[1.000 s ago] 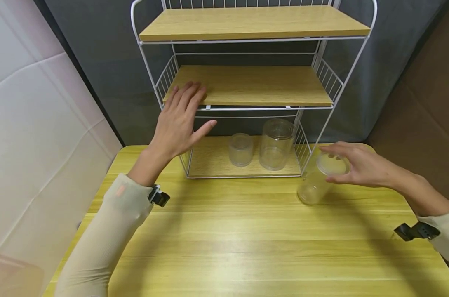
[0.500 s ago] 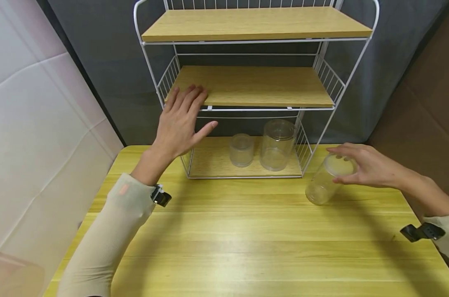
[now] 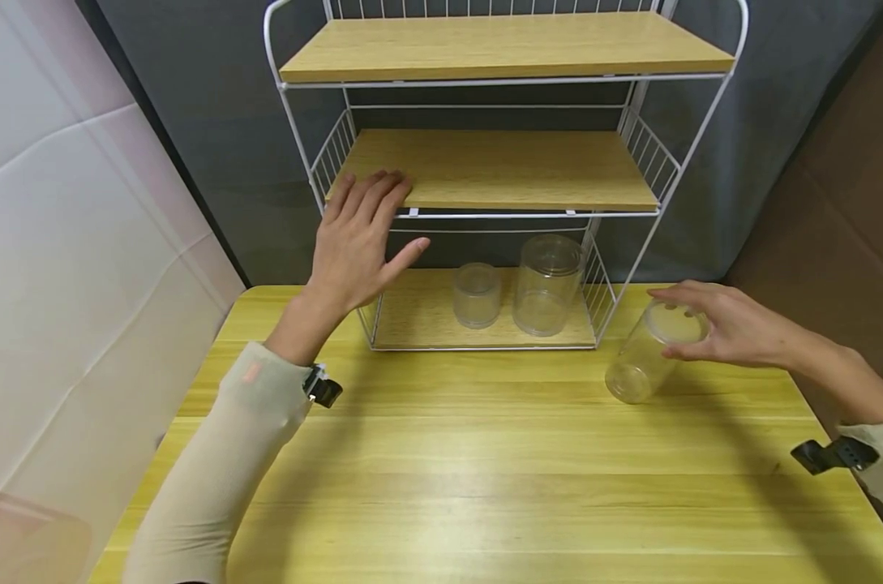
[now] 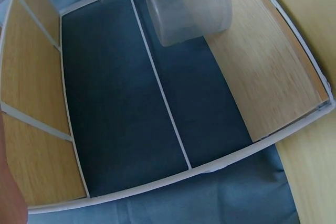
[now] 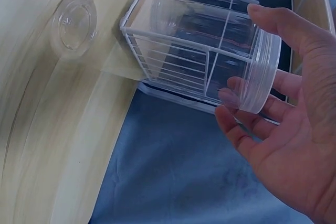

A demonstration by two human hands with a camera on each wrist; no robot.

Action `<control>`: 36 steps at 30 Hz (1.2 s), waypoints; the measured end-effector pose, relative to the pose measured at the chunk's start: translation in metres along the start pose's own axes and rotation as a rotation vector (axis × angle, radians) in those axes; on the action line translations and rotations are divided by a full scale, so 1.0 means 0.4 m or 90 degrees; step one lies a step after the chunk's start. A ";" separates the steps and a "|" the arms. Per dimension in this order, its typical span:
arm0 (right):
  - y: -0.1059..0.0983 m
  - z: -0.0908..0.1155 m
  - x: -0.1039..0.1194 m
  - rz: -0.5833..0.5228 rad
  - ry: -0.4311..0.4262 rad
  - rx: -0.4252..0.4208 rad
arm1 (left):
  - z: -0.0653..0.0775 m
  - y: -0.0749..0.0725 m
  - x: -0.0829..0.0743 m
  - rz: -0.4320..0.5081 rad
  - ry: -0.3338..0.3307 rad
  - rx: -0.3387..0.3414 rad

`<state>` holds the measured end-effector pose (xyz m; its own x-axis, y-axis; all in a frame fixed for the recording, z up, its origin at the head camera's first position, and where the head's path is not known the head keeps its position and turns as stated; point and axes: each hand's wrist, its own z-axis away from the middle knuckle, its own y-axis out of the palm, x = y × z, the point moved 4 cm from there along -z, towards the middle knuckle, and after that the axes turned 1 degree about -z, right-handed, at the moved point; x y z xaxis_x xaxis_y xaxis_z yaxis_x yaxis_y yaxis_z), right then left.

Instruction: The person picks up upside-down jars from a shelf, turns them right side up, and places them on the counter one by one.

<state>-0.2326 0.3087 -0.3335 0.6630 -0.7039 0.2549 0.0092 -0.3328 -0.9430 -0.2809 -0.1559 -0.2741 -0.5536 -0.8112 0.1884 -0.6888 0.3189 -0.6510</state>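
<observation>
Two shelved jars (image 3: 546, 296) stand near the held jar (image 3: 644, 355).

In my right grip (image 3: 736, 326), a smooth, glossy jar (image 3: 647, 357) of clear plastic; the counter (image 3: 441, 454), glossy wood-grain; the rack (image 3: 499, 215), smooth metal wire with matt wood-grain shelves (image 3: 499, 166).

Head view: brightly lit, largely sharp. A pale glare patch is thrown on the table (image 3: 448, 422) in front of the rack (image 3: 492, 170); soft shadows are cast by the left arm (image 3: 193, 487) and right arm (image 3: 820, 365) to the rack's front-left and front-right. The clear jar (image 3: 649, 353) right of it is faintly outlined. Wrist views: dimmer, bluish; rack frame bowed in the left.
</observation>
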 end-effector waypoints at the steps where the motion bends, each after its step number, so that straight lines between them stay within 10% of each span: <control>1: 0.000 -0.001 0.002 0.001 -0.002 0.001 | 0.001 0.000 0.000 -0.002 0.002 -0.004; 17: -0.024 0.005 0.021 -0.014 0.040 -0.033 | -0.002 0.015 -0.006 0.010 -0.004 -0.072; 36: -0.033 -0.083 0.192 -0.120 0.100 -0.165 | 0.009 0.017 -0.003 0.007 -0.015 -0.073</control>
<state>-0.2066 0.2380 -0.2943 0.5439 -0.6962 0.4684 -0.0833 -0.6002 -0.7955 -0.2832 -0.1546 -0.2815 -0.5512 -0.8181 0.1643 -0.7325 0.3801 -0.5648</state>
